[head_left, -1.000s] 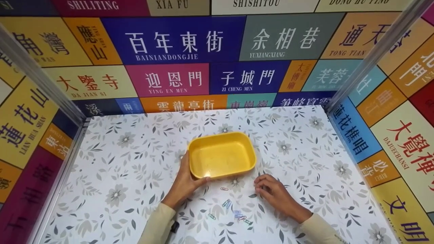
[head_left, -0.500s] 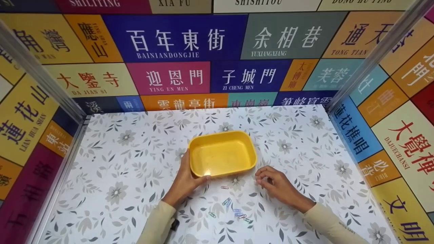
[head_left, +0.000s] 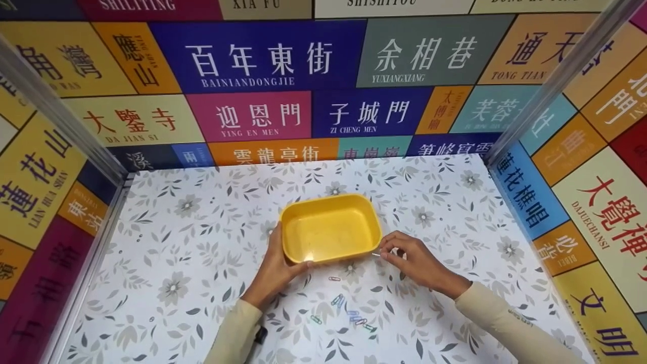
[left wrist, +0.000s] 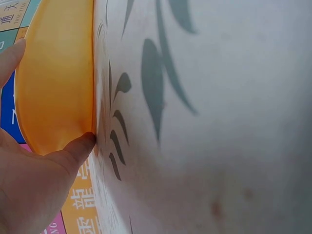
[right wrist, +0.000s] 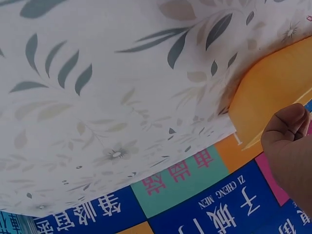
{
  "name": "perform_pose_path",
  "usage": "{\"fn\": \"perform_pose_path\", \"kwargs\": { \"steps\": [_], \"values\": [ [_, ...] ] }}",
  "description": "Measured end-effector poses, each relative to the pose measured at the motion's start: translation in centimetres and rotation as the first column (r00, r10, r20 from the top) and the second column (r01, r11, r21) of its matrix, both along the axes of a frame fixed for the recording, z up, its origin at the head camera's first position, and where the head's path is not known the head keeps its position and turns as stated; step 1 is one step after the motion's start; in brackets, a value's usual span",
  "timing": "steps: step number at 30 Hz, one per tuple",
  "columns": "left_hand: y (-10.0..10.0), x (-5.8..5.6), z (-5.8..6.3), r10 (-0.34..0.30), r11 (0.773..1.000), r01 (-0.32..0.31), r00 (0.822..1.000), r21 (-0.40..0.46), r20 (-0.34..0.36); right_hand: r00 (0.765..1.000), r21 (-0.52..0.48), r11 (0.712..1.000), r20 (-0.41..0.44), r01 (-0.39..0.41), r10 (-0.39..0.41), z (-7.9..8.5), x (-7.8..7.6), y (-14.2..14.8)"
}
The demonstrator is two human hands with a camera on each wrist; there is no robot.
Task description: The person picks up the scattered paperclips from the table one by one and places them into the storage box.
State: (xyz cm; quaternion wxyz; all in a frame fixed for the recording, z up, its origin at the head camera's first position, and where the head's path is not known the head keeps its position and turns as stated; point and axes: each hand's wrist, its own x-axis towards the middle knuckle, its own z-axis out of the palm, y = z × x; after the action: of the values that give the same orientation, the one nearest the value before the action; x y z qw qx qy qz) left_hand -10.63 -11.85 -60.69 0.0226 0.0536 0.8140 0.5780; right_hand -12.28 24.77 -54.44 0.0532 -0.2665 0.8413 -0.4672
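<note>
A yellow plastic container [head_left: 328, 232] stands on the patterned table, with nothing visible inside. My left hand [head_left: 275, 268] holds its left end, the thumb at the near side; in the left wrist view, the thumb [left wrist: 80, 146] presses low on the container's wall [left wrist: 56, 73]. Beside the near right corner, my right hand [head_left: 412, 258] has thumb and fingertips together. A thin pale sliver [head_left: 375, 254], apparently a paper clip, sticks out from them. The right wrist view shows curled fingers [right wrist: 287, 122] by the container [right wrist: 273, 83]. Several coloured paper clips [head_left: 352, 317] lie in front.
One reddish clip [head_left: 334, 279] lies closest to the container, and a green one [head_left: 316, 319] lies to the left of the others. Printed panels [head_left: 258, 116] with large characters wall in the back and both sides of the floral tabletop [head_left: 202, 242].
My right hand has moved up and slightly away from me, to the container's near right corner. The pale sliver now shows at its fingertips. My left hand and the container stay about where they were.
</note>
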Motion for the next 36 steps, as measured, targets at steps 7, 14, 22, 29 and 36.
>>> {"fn": "perform_pose_path", "kwargs": {
  "steps": [7, 14, 22, 29, 36],
  "values": [
    [0.2, 0.0, 0.1, 0.005, 1.000, -0.005, 1.000, 0.016, 0.015, 1.000, 0.016, 1.000, 0.009, -0.016, 0.016, 0.4, -0.6, -0.5],
    [-0.1, 0.1, -0.1, -0.003, 1.000, 0.003, 1.000, 0.023, -0.005, 0.999, 0.071, 0.996, 0.024, -0.045, 0.043, 0.6, -1.4, -1.4],
    [-0.2, 0.0, 0.0, 0.006, 1.000, -0.006, 1.000, 0.009, -0.004, 0.997, 0.114, 0.991, 0.012, -0.075, 0.074, 1.2, -2.5, -2.6],
    [-0.2, 0.1, 0.0, -0.003, 1.000, 0.004, 1.000, 0.010, -0.008, 0.997, 0.138, 0.988, 0.051, -0.070, 0.063, 1.2, -3.2, -3.3],
    [-0.1, -0.1, 0.0, 0.001, 1.000, -0.001, 1.000, 0.023, 0.009, 0.994, 0.152, 0.983, 0.062, -0.100, 0.092, 1.4, -3.8, -3.8]
  ]
}}
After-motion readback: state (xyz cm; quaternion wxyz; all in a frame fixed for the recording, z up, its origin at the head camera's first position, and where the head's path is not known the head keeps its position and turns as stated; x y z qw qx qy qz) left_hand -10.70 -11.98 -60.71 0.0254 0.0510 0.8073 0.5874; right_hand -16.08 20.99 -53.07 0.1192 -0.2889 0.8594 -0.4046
